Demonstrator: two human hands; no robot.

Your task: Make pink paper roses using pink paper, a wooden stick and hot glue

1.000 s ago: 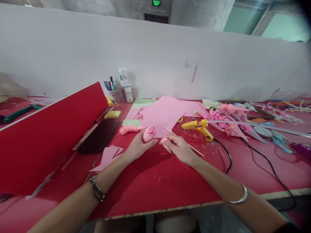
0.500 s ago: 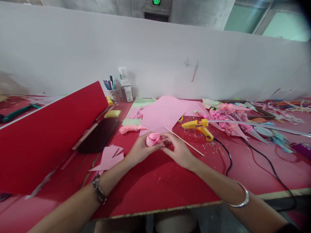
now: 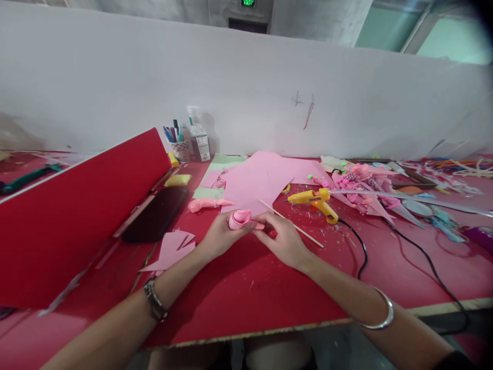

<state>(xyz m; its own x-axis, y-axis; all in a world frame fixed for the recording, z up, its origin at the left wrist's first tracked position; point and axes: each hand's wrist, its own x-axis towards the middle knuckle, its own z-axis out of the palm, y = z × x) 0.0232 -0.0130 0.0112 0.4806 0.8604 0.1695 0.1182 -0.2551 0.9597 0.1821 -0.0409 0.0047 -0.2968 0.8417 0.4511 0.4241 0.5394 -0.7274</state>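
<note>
A rolled pink paper flower (image 3: 239,219), its spiral facing up, sits between the thumb and fingers of my left hand (image 3: 219,240). My right hand (image 3: 284,240) pinches a pink strip end that sticks out from the roll's right side. Both hands hover low over the red table, close together. Just beyond them lies a large pink sheet (image 3: 258,180). A thin wooden stick (image 3: 302,233) rests behind my right hand. Farther right is a yellow hot glue gun (image 3: 314,199) with a long clear glue stick in its back.
On the left a tilted red board (image 3: 84,210) stands beside a dark flat tablet-like object (image 3: 156,216). Pink paper scraps (image 3: 175,251) lie near my left forearm. A pen cup (image 3: 180,150) and a bottle (image 3: 201,144) stand at the back. Pink decorated pieces (image 3: 362,187) and a black cord (image 3: 423,252) are right.
The roll has shifted slightly left and looks looser. My right hand has moved a little to the right, and a strip end now shows stretched between the hands.
</note>
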